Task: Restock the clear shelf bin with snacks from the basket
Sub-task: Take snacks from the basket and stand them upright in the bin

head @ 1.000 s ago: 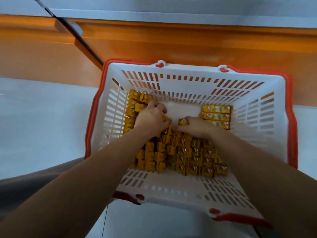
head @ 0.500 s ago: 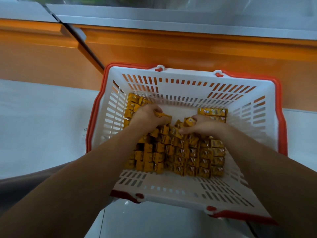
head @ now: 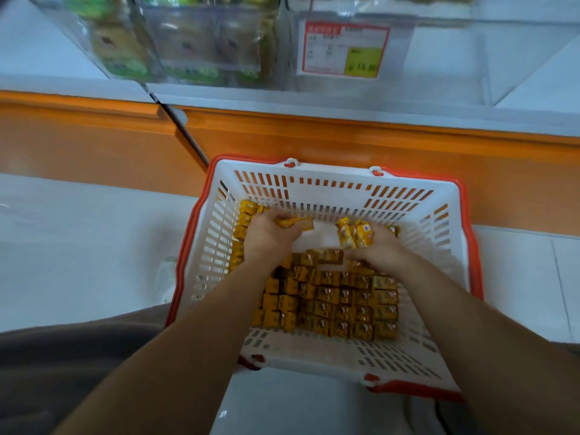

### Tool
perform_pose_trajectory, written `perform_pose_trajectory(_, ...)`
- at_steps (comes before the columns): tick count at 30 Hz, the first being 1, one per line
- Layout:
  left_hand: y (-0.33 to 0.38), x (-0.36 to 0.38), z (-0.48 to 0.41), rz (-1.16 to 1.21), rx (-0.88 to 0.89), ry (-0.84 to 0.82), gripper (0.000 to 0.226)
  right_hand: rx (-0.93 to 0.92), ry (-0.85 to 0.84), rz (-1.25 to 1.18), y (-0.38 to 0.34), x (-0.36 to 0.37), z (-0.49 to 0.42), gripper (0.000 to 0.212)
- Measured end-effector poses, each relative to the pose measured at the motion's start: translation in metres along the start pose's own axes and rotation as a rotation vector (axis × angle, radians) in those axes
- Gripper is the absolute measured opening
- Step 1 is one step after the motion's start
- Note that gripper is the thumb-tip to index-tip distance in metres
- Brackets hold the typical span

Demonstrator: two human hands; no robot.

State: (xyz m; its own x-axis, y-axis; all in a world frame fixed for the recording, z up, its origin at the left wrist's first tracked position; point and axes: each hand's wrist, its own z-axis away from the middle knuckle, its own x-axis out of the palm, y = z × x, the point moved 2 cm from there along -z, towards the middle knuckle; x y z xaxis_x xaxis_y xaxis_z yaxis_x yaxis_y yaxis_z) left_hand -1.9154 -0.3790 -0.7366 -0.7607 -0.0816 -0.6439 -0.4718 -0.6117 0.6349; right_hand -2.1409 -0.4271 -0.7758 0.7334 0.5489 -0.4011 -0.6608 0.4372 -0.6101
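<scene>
A white basket with a red rim [head: 332, 178] stands on the floor against the orange shelf base. Rows of small yellow snack packs [head: 339, 304] fill its near half. My left hand [head: 266, 238] grips a few yellow packs [head: 295, 221] near the basket's far left. My right hand [head: 381, 246] grips a bunch of yellow packs [head: 354, 235] just above the pile. Above the shelf edge stands a clear bin [head: 439, 54] with a red and yellow price tag [head: 345, 51] on its front; its inside looks bare.
To the left of that bin, other clear bins [head: 188, 42] hold green and brown packets. The orange shelf base [head: 314, 136] runs across behind the basket. Pale floor tiles [head: 78, 246] lie on both sides. Dark clothing [head: 62, 372] shows at bottom left.
Both hands have closed on yellow packs and lifted them off the pile. The view has tilted up, bringing the clear bins and the price tag into sight.
</scene>
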Motion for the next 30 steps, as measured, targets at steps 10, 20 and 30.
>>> perform_pose_trajectory(10, 0.103, -0.055, 0.085, 0.868, -0.182, -0.356, 0.008, -0.131, 0.051, -0.904, -0.126, -0.039, 0.119, 0.028)
perform_pose_trajectory(20, 0.194, -0.183, 0.173, 0.624, 0.359, -0.517, 0.043, -0.48, -0.089, -0.723, -0.203, -0.098, 0.25, 0.055)
perform_pose_trajectory(30, 0.205, -0.157, 0.162, 0.948, 0.232, -0.289, 0.02, -0.556, 0.019, -0.758, -0.211, -0.088, 0.255, 0.039)
